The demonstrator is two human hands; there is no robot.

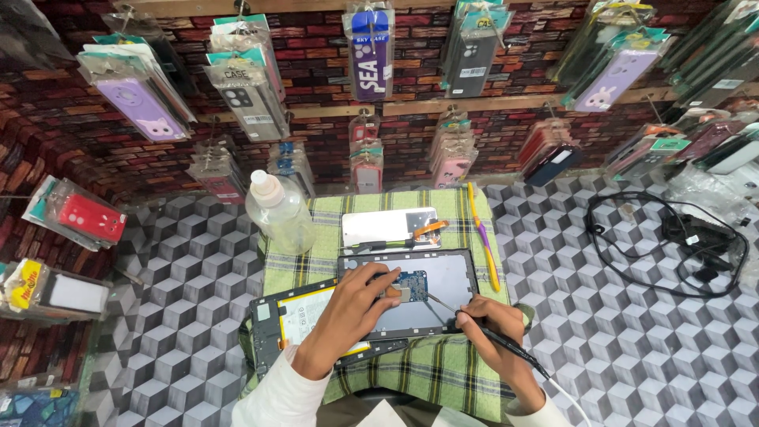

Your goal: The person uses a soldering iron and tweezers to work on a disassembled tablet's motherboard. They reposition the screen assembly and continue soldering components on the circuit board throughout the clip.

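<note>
Low in the middle of the frame, the left hand (353, 304) lies across an opened tablet (411, 292), its fingertips (389, 278) pressing beside a small blue circuit board (411, 285) inside the shell; that grip is released, flat and grasping nothing. To the lower right, the right hand (494, 324) has its grip clenched on a thin black tool (494, 336) with a cord, whose metal tip reaches the board. A second opened device with a yellow-edged battery (304, 316) lies partly under the left wrist. All rest on a green checked cloth (443, 368) on the cube-patterned counter (632, 332). Above centre lie a white phone (387, 227), a clear bottle (278, 212) and a yellow toothbrush (484, 237). A black cable (672, 245) coils at right.
</note>
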